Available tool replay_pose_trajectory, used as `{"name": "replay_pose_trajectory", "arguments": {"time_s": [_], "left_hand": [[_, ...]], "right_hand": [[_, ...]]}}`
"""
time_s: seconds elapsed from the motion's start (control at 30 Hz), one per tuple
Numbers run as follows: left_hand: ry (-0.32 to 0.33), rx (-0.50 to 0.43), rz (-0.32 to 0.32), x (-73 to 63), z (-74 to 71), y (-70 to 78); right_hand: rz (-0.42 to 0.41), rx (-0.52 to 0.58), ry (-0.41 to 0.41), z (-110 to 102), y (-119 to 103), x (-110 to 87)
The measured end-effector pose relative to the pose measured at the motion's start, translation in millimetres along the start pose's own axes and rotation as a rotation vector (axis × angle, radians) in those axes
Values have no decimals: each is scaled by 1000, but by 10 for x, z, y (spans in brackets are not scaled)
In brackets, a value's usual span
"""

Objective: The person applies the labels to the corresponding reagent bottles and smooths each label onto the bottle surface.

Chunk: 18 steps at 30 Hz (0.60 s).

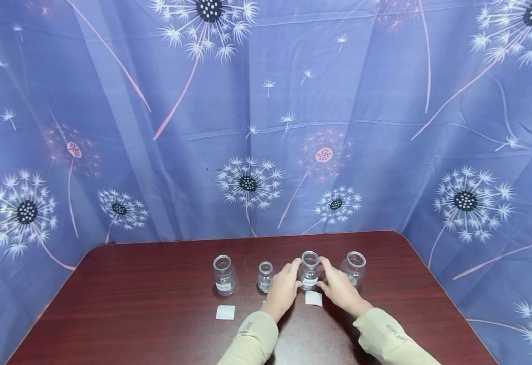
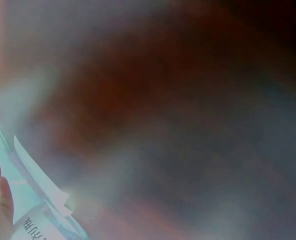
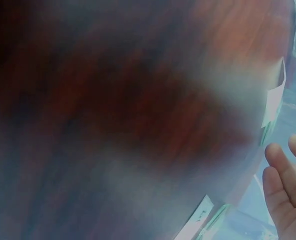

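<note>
Several clear glass jars with white labels stand in a row on the table. My left hand (image 1: 284, 288) is at the left side of the third jar (image 1: 310, 271) and my right hand (image 1: 340, 288) at its right side, thumbs toward the front and fingers toward the back. The fingers look fairly straight, with the fingertips right at the glass. A small white paper (image 1: 313, 298) lies before this jar. In the right wrist view the fingers (image 3: 282, 185) are extended; in the left wrist view only fingertips (image 2: 4, 197) show at the edge.
To the left stand a wide jar (image 1: 224, 276) and a smaller jar (image 1: 265, 277), the latter close to my left hand. Another wide jar (image 1: 355, 266) is partly behind my right hand. A white paper (image 1: 225, 312) lies at the left on the dark red table (image 1: 147, 299). A patterned blue curtain (image 1: 183, 167) hangs behind.
</note>
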<state>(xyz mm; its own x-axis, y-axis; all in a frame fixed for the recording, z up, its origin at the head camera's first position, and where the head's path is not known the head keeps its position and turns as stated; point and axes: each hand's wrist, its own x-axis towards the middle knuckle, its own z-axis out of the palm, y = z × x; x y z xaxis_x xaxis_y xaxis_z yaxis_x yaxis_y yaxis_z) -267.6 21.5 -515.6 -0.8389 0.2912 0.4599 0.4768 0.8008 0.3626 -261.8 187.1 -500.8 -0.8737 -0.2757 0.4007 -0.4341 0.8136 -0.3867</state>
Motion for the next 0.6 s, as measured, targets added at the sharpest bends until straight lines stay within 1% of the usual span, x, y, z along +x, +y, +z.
{"name": "replay_pose_trajectory", "arguments": {"time_s": [0.13, 0.27, 0.47, 0.6], "left_hand": [[17, 8, 0, -3, 22, -8], [11, 7, -5, -7, 11, -9], [-16, -5, 0, -15, -26, -10], [-49, -28, 1, -16, -40, -9]], "right_hand": [[-16, -15, 17, 12, 8, -3], [-31, -17, 33, 21, 21, -8], [-56, -8, 56, 37, 56, -19], [-46, 11, 55, 49, 75, -24]]}}
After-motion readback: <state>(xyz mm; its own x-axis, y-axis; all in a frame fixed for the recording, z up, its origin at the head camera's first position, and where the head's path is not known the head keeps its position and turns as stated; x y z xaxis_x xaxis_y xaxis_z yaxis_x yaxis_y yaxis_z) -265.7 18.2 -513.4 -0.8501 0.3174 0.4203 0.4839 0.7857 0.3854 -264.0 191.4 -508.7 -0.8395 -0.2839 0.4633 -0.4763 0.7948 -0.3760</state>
